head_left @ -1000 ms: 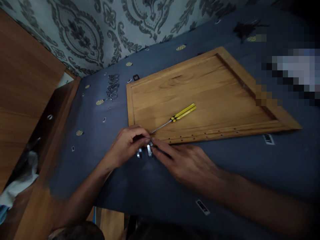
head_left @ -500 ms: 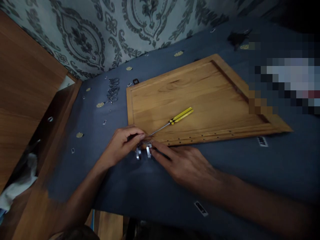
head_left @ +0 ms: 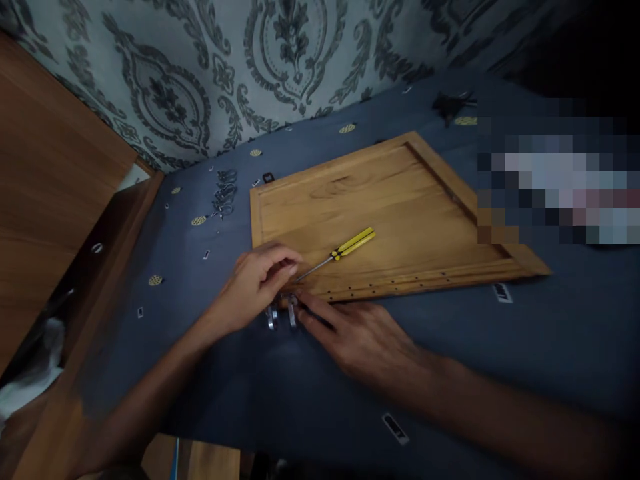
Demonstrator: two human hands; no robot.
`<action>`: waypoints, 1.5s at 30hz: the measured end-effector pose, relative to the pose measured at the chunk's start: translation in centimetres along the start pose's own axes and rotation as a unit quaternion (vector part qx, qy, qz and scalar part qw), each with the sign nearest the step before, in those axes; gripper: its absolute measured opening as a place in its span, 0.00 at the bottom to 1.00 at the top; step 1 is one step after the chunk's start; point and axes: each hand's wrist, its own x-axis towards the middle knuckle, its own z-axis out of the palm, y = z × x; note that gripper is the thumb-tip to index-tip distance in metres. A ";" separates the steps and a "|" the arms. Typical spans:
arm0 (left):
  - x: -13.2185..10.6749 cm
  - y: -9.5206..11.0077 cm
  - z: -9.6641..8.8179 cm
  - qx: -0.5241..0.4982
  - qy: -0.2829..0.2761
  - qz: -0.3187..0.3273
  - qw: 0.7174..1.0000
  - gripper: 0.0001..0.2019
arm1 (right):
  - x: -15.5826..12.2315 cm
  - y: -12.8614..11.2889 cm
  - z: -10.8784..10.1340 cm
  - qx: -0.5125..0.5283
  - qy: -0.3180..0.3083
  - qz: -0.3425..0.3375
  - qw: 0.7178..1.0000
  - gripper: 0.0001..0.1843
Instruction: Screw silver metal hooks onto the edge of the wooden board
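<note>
A framed wooden panel (head_left: 360,200) lies flat, with a row of dark holes along its near edge. Across its near left part rests a screwdriver (head_left: 354,243) with a yellow handle, its tip pointing at my fingers. My left hand (head_left: 263,280) is over the near left corner, thumb and fingertips pinched together; anything between them is too small to see. At that corner, a shiny metal double hook (head_left: 293,312) sits against the panel's edge. My right hand (head_left: 357,333) reaches in from the right, its thumb and index finger gripping the hook's right side.
Several more metal hooks (head_left: 225,193) lie in a heap at the left on the dark blue patterned sheet (head_left: 210,393). A dark object (head_left: 453,107) is at the far right. Wooden furniture (head_left: 65,200) borders the left, and a patterned curtain or wall covering (head_left: 295,53) the back.
My left fingertips have lifted slightly from the hook and moved a little right, toward the screwdriver's tip. My right hand stays at the hook. The whole view has shifted slightly.
</note>
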 end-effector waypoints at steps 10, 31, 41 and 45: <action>9.3 2.8 4.8 0.180 -0.119 0.011 0.976 0.09 | -0.1 0.1 0.2 0.002 -0.019 -0.001 1.000 0.23; -2.6 1.8 -0.1 -0.094 0.358 0.059 0.927 0.08 | -0.1 0.2 0.1 0.003 0.020 -0.003 1.000 0.21; -2.9 1.9 0.1 -0.069 0.373 0.069 0.923 0.08 | -0.2 0.2 0.1 -0.009 0.014 -0.010 1.000 0.23; -2.9 2.0 0.2 -0.079 0.369 0.070 0.924 0.07 | -0.1 0.2 0.1 -0.005 0.032 -0.006 0.999 0.23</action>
